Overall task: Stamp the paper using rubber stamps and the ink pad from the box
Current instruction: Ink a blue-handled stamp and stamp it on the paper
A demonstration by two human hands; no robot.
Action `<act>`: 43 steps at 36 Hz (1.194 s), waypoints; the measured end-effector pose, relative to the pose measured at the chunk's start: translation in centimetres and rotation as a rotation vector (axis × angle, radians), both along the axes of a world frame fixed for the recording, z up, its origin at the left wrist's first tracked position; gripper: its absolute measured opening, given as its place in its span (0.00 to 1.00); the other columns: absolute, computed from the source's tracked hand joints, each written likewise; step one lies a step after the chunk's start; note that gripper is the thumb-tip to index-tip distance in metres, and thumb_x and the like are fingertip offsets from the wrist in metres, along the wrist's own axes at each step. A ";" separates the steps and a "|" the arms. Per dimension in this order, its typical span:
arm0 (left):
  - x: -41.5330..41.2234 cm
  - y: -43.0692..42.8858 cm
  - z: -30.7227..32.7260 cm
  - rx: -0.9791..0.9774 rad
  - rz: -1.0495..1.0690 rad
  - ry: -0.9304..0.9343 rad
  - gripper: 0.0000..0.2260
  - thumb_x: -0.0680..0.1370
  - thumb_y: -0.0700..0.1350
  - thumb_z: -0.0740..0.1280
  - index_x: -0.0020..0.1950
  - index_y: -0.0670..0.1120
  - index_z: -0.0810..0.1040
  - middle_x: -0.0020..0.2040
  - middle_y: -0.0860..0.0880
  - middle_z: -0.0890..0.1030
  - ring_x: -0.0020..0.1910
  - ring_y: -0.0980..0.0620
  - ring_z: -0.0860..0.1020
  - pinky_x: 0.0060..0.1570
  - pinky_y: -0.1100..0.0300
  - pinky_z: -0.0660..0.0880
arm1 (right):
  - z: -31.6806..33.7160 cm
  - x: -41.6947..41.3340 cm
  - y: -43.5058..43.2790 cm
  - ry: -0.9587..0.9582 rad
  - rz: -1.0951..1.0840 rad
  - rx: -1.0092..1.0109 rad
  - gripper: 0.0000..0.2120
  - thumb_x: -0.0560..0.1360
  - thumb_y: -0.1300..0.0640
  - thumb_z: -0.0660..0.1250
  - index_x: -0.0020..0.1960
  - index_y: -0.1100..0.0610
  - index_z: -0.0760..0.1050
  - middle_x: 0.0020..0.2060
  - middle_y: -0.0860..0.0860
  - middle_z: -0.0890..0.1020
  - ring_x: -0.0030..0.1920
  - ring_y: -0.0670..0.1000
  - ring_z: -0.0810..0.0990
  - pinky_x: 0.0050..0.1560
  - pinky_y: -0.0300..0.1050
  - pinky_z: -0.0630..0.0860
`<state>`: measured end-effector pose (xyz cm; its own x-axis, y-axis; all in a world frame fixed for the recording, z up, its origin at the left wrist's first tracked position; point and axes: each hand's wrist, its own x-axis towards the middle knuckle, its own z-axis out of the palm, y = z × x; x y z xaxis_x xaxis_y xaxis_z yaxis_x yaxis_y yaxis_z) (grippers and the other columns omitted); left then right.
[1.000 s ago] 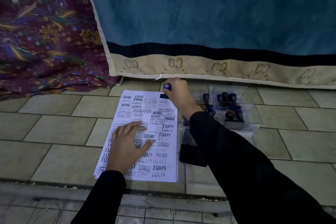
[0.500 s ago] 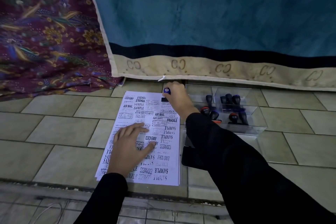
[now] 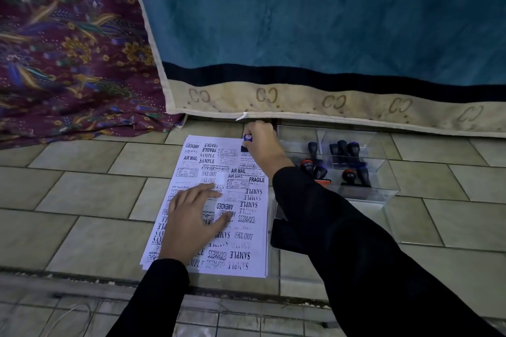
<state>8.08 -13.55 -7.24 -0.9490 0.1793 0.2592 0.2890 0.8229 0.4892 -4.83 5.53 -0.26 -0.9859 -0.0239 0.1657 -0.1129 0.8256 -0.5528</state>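
Two hands are on the job, both in black sleeves. Right hand (image 3: 261,145), just above the middle of the frame, is clamped around a rubber stamp (image 3: 247,139), whose blue knob pokes out at the left side of the fist, its dark base pressed down on the top right corner of the paper (image 3: 247,227). Left hand (image 3: 191,220), lower and left of centre, lies flat on the sheet with fingers spread, pinning it down and gripping nothing. That paper is crowded with black prints: AIR MAIL, SAMPLE, FRAGILE, FAX OUT, EXPRESS, AMENDED, some upside down. It looks like a thin stack, with edges showing at the bottom.

Right of the paper sits the clear plastic box (image 3: 383,172), divided into compartments, with more stamps (image 3: 343,149) standing in it, dark handles with blue or orange tops. Just beside the sheet's right edge, partly under the right forearm, a flat black item (image 3: 284,238) lies on the floor; I cannot tell whether it is the ink pad.

All of this rests on a pale tiled floor (image 3: 82,194). Across the upper frame hangs a teal blanket (image 3: 315,16) with a dark band and a beige border, and at upper left a purple floral cloth (image 3: 68,49) spills down.
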 end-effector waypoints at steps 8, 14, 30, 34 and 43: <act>0.0 0.0 0.0 0.018 0.001 -0.002 0.22 0.71 0.69 0.62 0.59 0.60 0.76 0.65 0.64 0.70 0.64 0.62 0.65 0.71 0.49 0.56 | 0.2 -1.2 -0.2 -0.069 -0.042 0.007 0.04 0.73 0.67 0.64 0.41 0.66 0.76 0.40 0.61 0.79 0.38 0.56 0.76 0.35 0.42 0.68; 0.0 0.0 0.1 0.021 0.001 0.008 0.22 0.70 0.69 0.62 0.59 0.59 0.76 0.65 0.66 0.69 0.64 0.64 0.64 0.72 0.53 0.55 | 1.7 -0.4 2.7 0.160 -0.175 -0.212 0.05 0.73 0.63 0.69 0.48 0.63 0.79 0.45 0.58 0.81 0.44 0.54 0.79 0.49 0.44 0.76; 0.0 -0.1 -0.2 0.000 -0.001 0.026 0.22 0.70 0.69 0.62 0.59 0.59 0.76 0.65 0.63 0.71 0.64 0.62 0.65 0.71 0.49 0.58 | 2.1 11.0 18.8 0.015 -0.558 0.021 0.12 0.71 0.61 0.70 0.52 0.64 0.76 0.44 0.59 0.82 0.44 0.58 0.80 0.39 0.41 0.69; 0.0 0.0 -0.2 -0.007 -0.001 0.030 0.23 0.69 0.68 0.62 0.58 0.59 0.76 0.65 0.64 0.71 0.64 0.62 0.66 0.71 0.50 0.57 | 1.8 11.1 19.3 -0.025 -0.534 0.034 0.06 0.70 0.63 0.69 0.46 0.64 0.78 0.42 0.63 0.82 0.44 0.60 0.79 0.42 0.45 0.72; 0.0 0.1 -0.1 0.008 0.008 0.050 0.23 0.69 0.68 0.63 0.57 0.58 0.77 0.63 0.65 0.71 0.62 0.66 0.63 0.69 0.58 0.54 | 0.7 9.7 19.3 -0.159 -0.523 0.070 0.10 0.68 0.64 0.70 0.48 0.64 0.74 0.44 0.64 0.81 0.47 0.61 0.79 0.43 0.44 0.72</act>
